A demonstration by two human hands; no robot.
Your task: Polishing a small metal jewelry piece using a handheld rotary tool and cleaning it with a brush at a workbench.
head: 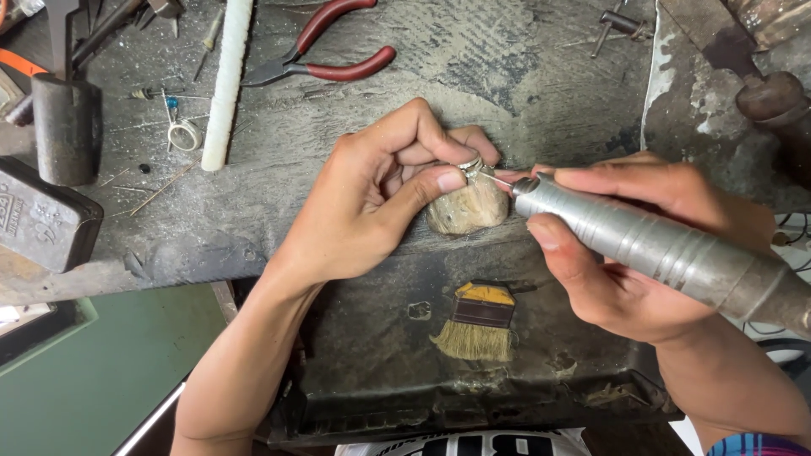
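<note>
A scarred, dust-grey wooden workbench fills most of what I can see, and below its front edge sits a wide, dark, grimy metal catch tray. The person's left hand comes up from below, resting on the bench edge, its fingers closed in a pinch: thumb and forefinger grip a small silver ring, with the other fingers curled in behind. The right hand enters from the right, wrapped firmly around a long, ribbed, grey metal rotary handpiece, thumb underneath and fingers over the top; its thin bit points left and meets the ring. The ring is held just above a worn, rounded, pale wooden bench peg that juts from the bench edge, between the two hands. At the far left lie a heavy, dark rectangular steel block and a dark cylindrical metal weight standing upright beside it. A long white stick lies upright-wise across the bench top, with red-handled pliers just to its right. In the tray, near the middle, rests a small flat brush with a yellow and brown handle and pale bristles. A tiny coil of white wire sits just left of the stick.
</note>
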